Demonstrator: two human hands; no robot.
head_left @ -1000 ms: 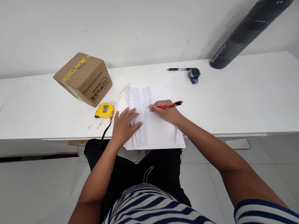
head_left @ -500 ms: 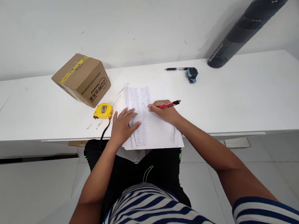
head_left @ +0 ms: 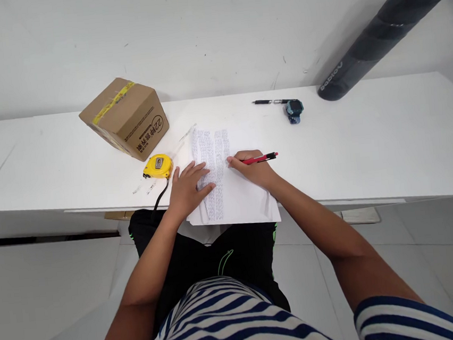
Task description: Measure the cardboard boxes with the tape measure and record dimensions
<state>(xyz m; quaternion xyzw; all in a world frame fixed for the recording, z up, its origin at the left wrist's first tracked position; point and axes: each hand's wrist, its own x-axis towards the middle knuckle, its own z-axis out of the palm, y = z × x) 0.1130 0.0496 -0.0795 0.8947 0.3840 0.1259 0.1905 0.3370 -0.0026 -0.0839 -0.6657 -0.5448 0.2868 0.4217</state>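
Sheets of white paper [head_left: 245, 200] lie at the front edge of the white table, with columns of small handwriting down their left part. My left hand [head_left: 188, 191] rests on the left side of the paper, fingers spread flat over some of the writing. Pinched in my right hand [head_left: 255, 168] is a red pen [head_left: 259, 159] with black parts, its back end pointing right. The fingers hide its tip, which is at the right edge of the written columns. Just left of my left hand sits a yellow tape measure [head_left: 159, 166] with a black strap.
A cardboard box [head_left: 125, 118] with yellow tape stands at the back left. Behind the paper, to the right, lie a black pen [head_left: 270, 101] and a wristwatch [head_left: 294, 110]. A tall dark bottle [head_left: 374, 38] stands at the back right, near the wall [head_left: 213, 32].
The whole view has shifted slightly, so the table's things appear a little up and to the right. Both hands keep their places on the paper, and the red pen stays in my right hand.
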